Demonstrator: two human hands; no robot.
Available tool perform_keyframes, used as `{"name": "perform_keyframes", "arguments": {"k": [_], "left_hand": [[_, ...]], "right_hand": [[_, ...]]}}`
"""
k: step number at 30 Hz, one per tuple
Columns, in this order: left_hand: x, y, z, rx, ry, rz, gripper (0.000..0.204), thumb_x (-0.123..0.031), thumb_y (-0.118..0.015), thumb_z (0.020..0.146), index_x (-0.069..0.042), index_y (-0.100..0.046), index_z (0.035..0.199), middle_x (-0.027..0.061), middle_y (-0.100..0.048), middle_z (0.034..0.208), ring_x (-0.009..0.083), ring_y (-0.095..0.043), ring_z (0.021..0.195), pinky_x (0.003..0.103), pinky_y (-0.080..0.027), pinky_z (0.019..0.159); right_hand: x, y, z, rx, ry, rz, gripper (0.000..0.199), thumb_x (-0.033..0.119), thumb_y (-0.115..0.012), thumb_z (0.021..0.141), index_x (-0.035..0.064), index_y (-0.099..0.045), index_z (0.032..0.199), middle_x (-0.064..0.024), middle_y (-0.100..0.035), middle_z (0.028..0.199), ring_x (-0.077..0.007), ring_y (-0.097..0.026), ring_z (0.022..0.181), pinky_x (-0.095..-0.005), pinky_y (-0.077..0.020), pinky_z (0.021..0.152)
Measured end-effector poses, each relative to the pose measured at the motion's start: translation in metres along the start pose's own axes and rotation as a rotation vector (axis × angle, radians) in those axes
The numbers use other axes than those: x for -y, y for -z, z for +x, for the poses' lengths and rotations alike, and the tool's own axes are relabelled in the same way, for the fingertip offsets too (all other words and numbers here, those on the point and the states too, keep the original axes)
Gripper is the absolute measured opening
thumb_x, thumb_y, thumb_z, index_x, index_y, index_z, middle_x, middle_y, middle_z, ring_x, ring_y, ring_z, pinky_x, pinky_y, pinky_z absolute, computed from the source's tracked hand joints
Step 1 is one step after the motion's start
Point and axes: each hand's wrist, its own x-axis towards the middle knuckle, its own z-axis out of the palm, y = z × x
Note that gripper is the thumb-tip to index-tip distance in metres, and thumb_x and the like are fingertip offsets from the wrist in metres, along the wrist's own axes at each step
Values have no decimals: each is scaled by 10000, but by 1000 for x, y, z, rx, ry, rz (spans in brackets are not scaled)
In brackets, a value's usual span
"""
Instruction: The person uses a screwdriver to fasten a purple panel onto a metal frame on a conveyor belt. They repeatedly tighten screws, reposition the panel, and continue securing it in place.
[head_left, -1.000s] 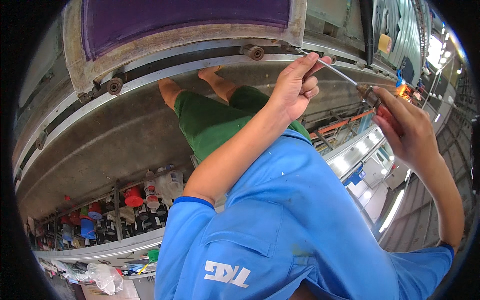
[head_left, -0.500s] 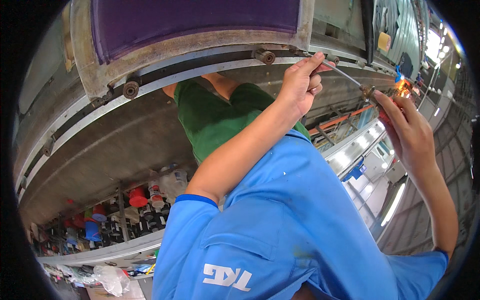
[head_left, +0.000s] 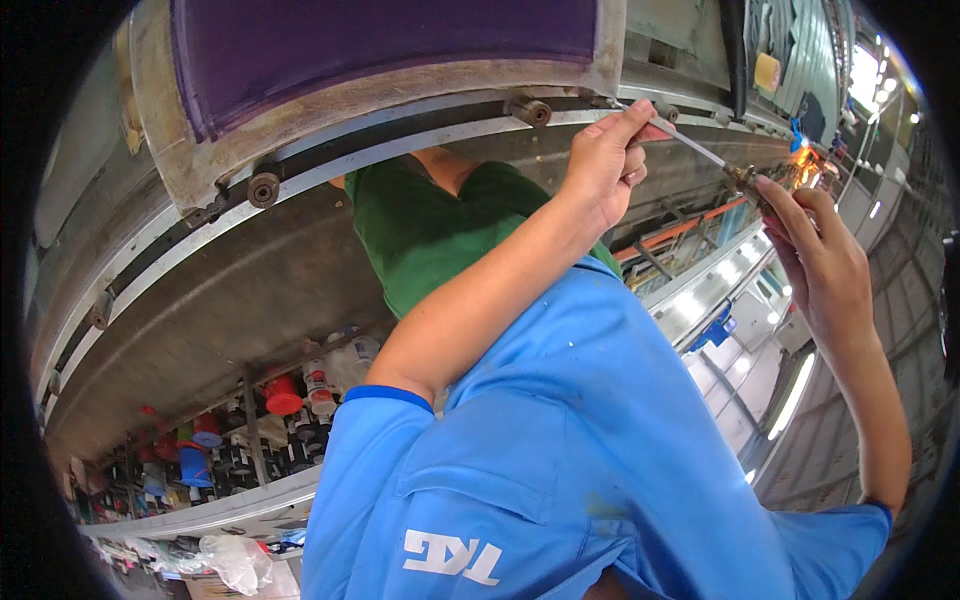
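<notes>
rod (head_left: 700,148) — thin, metal, slanting between both hands under a grey rail (head_left: 400,150). left hand (head_left: 605,165) pinches its upper end, fingers curled shut. right hand (head_left: 825,265) closed on the lower end at a dark fitting (head_left: 742,176), orange glow just beyond. purple panel (head_left: 380,50) above; blue sleeve (head_left: 560,440) fills the foreground — green shirt (head_left: 430,230) behind.

Rod (head_left: 700,148) tip prob. hidden by right hand (head_left: 825,265).
</notes>
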Motion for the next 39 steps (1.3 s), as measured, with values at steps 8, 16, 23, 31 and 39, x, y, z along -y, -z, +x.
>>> {"name": "perform_keyframes", "arguments": {"k": [8,16,23,31,39], "left_hand": [[-1,-4,-6,107,45,13,259,-338,-686,920,-97,-633,996,91,-699,1020,49,-225,464,240,-244,487],[-8,-9,-5,39,36,64,236,-321,-664,938,-92,-633,990,83,-696,1029,45,-219,468,235,-233,480],[-10,-25,-21,31,169,186,167,-243,-634,958,-87,-649,1014,27,-691,1077,37,-242,489,233,-229,482],[-31,-32,-33,-35,226,425,186,-250,-641,947,-74,-662,1002,46,-711,1011,52,-311,481,245,-280,483],[-107,-74,22,470,-1333,2220,113,-199,-630,881,-120,-709,900,67,-678,811,225,-640,729,377,-470,701]], "right_hand": [[-12,-5,3,243,-654,882,520,360,-571,961,35,-489,1359,-26,-496,628,-74,-456,479,-237,-364,434],[-13,-4,-6,246,-856,912,387,377,-596,943,93,-566,1205,21,-485,601,-50,-452,463,-221,-317,418],[-38,-4,-5,235,-1025,1334,307,357,-550,972,94,-592,1125,-2,-487,621,-62,-430,448,-217,-309,414],[1,6,0,-107,50,-243,557,118,-672,816,176,-545,1356,-67,-530,848,-190,-566,683,-339,-479,607],[37,13,17,-9,52,-412,477,89,-588,808,114,-609,1284,-49,-496,783,-182,-532,651,-321,-425,627]]}}
